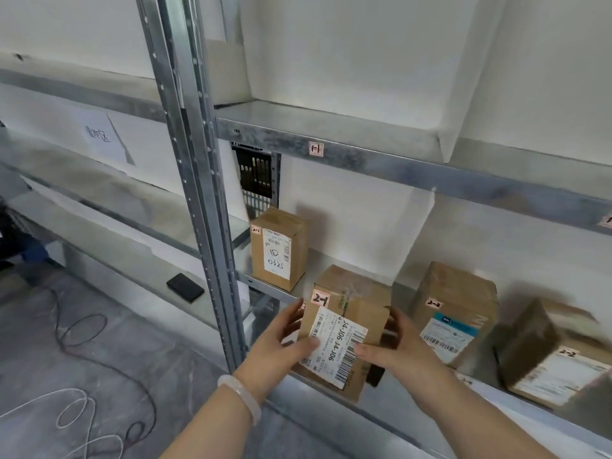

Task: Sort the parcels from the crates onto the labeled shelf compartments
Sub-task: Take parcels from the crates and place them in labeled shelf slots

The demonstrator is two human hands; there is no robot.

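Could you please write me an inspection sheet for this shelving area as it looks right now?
Surface: grey metal shelf, rail above tagged 1-1.
Job's things: front parcel tagged 2-1 at the shelf's edge; upright parcel, also 2-1, behind it; 2-2 parcel and blurred 2-2 parcel to the right.
Clutter: flat black object on the neighbouring lower shelf.
Hands: left hand and right hand grip the front parcel's sides, thumbs on its label.
Cables: dark cable and white cable loose on the floor.
Surroundings: white wall; paper sign in the left bay.
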